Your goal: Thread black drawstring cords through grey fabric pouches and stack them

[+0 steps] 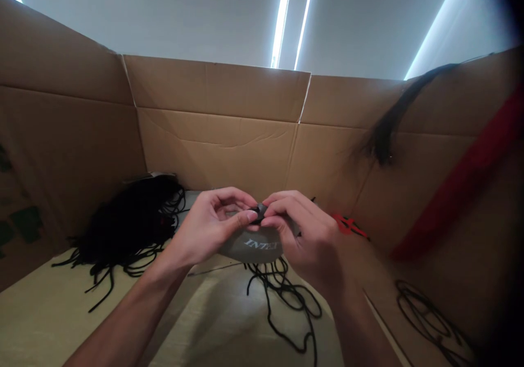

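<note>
My left hand (208,228) and my right hand (303,236) meet at the middle of the view, fingers pinched together on one small black piece (258,212) between them. Below the hands hangs a grey cloth item (254,247) with white lettering. Black cord (286,296) trails down from under the hands onto the pale surface. Whether the cord joins the black piece is hidden by my fingers.
Cardboard walls (216,132) enclose the work surface on three sides. A heap of black cords (131,225) lies at the left. A red strap (462,181) and a dark tassel (382,137) hang on the right wall, with red scissors handles (347,226) and a cord loop (429,318) below.
</note>
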`<state>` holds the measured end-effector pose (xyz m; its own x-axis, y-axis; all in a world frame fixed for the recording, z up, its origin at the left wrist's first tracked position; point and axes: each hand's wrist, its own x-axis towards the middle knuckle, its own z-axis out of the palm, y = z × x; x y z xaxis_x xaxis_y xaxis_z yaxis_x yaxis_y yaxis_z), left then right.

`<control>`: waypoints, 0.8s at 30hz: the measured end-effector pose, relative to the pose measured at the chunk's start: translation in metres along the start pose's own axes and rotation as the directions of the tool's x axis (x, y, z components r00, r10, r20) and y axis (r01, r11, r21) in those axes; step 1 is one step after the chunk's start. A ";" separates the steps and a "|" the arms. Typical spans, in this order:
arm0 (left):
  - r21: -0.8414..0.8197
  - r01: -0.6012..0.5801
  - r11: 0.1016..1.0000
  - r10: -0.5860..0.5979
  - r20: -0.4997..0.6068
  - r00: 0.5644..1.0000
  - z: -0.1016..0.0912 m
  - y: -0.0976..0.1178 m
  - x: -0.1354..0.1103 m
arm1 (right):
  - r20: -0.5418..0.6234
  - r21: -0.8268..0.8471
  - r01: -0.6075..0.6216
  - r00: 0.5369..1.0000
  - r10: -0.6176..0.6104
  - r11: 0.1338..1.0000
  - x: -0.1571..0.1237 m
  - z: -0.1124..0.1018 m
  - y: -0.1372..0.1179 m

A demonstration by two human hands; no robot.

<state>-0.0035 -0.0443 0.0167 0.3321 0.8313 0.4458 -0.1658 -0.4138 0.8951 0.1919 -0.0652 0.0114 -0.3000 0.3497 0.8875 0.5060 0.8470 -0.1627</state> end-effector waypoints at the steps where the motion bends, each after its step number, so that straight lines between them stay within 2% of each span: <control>1: -0.037 0.027 0.999 -0.027 0.012 1.000 -0.001 0.001 0.000 | -0.005 -0.005 0.003 1.000 -0.003 1.000 0.000 0.000 0.001; 6: -0.130 0.094 0.987 -0.094 0.010 0.996 -0.002 -0.001 0.000 | -0.009 -0.023 -0.002 1.000 0.002 1.000 0.000 0.001 0.006; 11: -0.077 0.109 0.991 -0.110 -0.005 0.994 0.003 0.001 -0.003 | -0.004 -0.012 -0.087 0.996 0.087 0.996 -0.002 0.003 0.009; 15: 0.002 0.055 0.998 -0.055 -0.024 0.998 0.009 0.000 -0.005 | -0.015 -0.041 -0.128 0.992 0.127 0.991 -0.003 0.005 0.008; 20: 0.184 -0.074 0.980 0.092 -0.087 0.992 0.016 -0.008 -0.006 | -0.037 -0.081 -0.184 0.983 0.181 0.980 -0.003 0.004 0.005; 22: 0.170 -0.086 0.982 0.105 -0.104 0.989 0.018 -0.010 -0.006 | -0.026 -0.053 -0.244 0.970 0.243 0.968 -0.002 0.003 0.004; 24: 0.115 -0.078 0.990 0.092 -0.123 0.988 0.019 -0.010 -0.005 | -0.019 0.062 -0.331 0.943 0.333 0.942 -0.001 0.003 0.003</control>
<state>0.0137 -0.0513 0.0056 0.1988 0.8288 0.5230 -0.0833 -0.5174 0.8517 0.1916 -0.0621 0.0083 -0.0988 0.6038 0.7910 0.5259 0.7065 -0.4736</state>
